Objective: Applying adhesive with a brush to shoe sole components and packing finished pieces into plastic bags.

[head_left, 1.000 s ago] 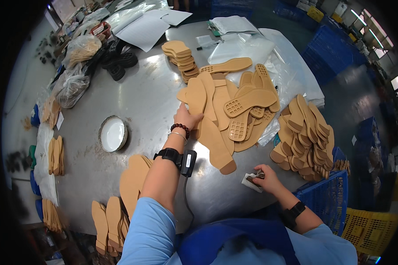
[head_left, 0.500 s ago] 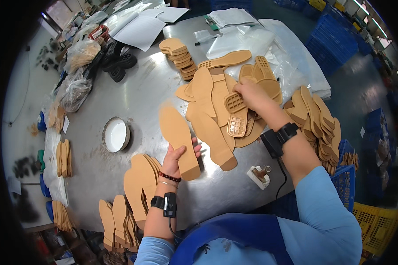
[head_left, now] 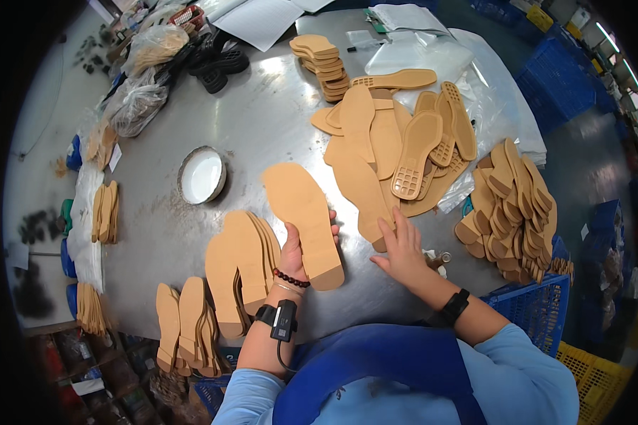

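Left hand [head_left: 293, 256] grasping tan sole [head_left: 303, 209], thumb on one edge, fingertips past other, over metal table [head_left: 262, 120]. Right hand [head_left: 405, 256] loosely spread at near end of loose sole [head_left: 358, 188]; contact unclear.

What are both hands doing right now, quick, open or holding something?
Left hand: closed on a tan insole.
Right hand: open, fingers spread at the near end of another insole; contact cannot be told.

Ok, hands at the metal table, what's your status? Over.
Left hand: holding tan sole. Right hand: open, fingers at second sole's near end, contact unclear. Other soles heaped just beyond.
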Tool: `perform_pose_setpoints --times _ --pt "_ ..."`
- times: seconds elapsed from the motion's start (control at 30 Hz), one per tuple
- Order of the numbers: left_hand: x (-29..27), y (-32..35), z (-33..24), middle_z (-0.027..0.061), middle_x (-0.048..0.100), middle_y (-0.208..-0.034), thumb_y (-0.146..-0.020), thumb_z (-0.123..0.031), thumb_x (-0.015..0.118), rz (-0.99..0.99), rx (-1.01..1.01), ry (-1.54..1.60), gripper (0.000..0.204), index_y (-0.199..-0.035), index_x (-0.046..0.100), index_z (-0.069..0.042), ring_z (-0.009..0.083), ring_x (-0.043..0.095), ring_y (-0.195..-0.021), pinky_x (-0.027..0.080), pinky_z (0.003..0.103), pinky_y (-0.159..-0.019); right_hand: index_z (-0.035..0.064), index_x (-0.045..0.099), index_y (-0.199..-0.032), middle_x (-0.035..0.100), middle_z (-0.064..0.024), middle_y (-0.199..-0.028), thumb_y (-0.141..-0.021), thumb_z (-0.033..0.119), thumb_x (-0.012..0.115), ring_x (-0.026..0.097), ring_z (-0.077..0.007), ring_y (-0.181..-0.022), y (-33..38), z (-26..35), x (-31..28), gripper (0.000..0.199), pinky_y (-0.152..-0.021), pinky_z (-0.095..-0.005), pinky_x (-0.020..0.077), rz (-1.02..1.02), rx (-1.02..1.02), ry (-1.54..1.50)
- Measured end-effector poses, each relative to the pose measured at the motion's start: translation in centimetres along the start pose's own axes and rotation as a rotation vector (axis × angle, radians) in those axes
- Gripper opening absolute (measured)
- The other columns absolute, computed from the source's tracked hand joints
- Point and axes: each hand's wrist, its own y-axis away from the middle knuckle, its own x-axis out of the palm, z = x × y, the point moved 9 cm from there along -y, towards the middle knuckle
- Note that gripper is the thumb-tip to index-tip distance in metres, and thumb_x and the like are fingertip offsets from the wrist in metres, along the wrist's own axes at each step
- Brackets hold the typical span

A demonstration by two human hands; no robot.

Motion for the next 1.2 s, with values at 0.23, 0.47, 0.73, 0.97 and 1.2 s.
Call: perform_pose_setpoints --times 0.23,0.47,0.73,0.97,1.2 --pt "0.3 1.9 0.4 0.0171 0.047 -0.141 -0.095 -0.040 0.056 -0.024 0.037 -0.052 0.065 -0.145 0.033 -0.006 0.0266 0.059 -0.114 0.053 0.040 -0.094 0.0054 0.052 -0.131 0.040 -0.0234 -0.139 -0.069 0.035 0.080 0.043 -0.0391 -0.121 1.8 1.6 1.2 0.074 -0.097 -0.0456 0.0406 0.224 0.015 -0.031" --pt "-4.4 6.0 1.5 0.0098 0.060 -0.122 -0.092 -0.007 0.060 -0.335 0.042 -0.373 0.048 -0.136 0.042 -0.005 0.0207 0.064 -0.103 0.056 0.034 -0.086 -0.0008 0.056 -0.119 0.055 -0.0143 -0.118 -0.073 0.025 0.077 0.049 -0.0345 -0.107 7.1 -5.0 -5.8 0.057 -0.091 -0.0457 0.0418 -0.173 0.305 0.191" --pt "-6.4 10.8 1.4 0.0153 0.060 -0.120 -0.083 0.009 0.061 -0.545 0.065 -0.590 0.090 -0.148 -0.001 -0.003 0.0219 0.061 -0.110 0.051 0.035 -0.092 0.0027 0.058 -0.097 0.052 -0.0164 -0.116 -0.075 0.009 0.074 0.053 -0.0342 -0.103 9.1 -9.4 -4.3 0.029 -0.088 -0.0387 0.0454 -0.127 0.516 -0.049" --pt "-6.4 11.3 2.1 0.0166 0.053 -0.130 -0.077 0.017 0.060 -0.507 0.079 -0.748 0.104 -0.151 -0.009 -0.007 0.0199 0.060 -0.111 0.052 0.031 -0.089 0.0039 0.056 -0.091 0.052 -0.0190 -0.114 -0.077 0.006 0.069 0.060 -0.0337 -0.092 1.7 8.4 4.5 0.020 -0.077 -0.0353 0.0532 0.023 -0.323 -0.496" --pt "-7.3 11.1 1.9 0.0161 0.056 -0.124 -0.080 0.015 0.056 -0.502 0.110 -0.729 0.089 -0.150 0.003 -0.004 0.0190 0.062 -0.106 0.052 0.030 -0.088 0.0053 0.059 -0.092 0.051 -0.0152 -0.103 -0.074 0.003 0.064 0.061 -0.0324 -0.088 -4.7 10.0 9.2 0.019 -0.072 -0.0390 0.0527 0.086 -0.411 -0.163"
